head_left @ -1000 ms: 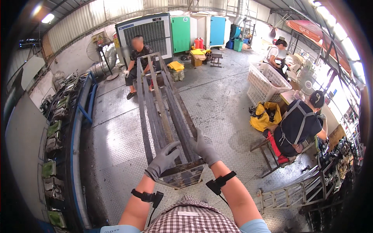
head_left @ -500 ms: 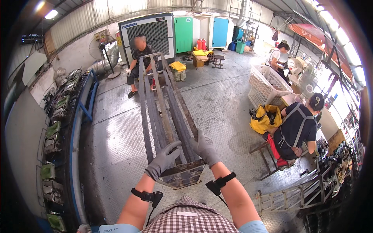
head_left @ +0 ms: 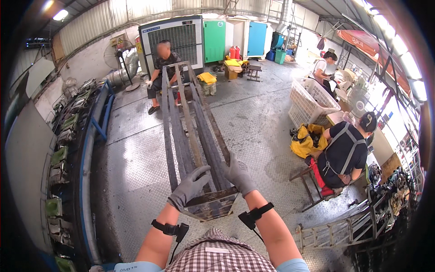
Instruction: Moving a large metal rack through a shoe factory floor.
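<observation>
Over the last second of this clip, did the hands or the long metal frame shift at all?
Barely anything changed. The left hand and right hand, both in grey gloves, stay on the near end of the long metal frame, with the same grip. The frame lies as before, its far end by the seated person. Only the view drifted slightly. The crouching person near the white basket remains in place.

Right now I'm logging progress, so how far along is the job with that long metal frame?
Done: the long metal frame lies on the floor between two people. In hand: the left hand and right hand grip its near end; a seated person is at the far end. Left: cannot tell.
</observation>
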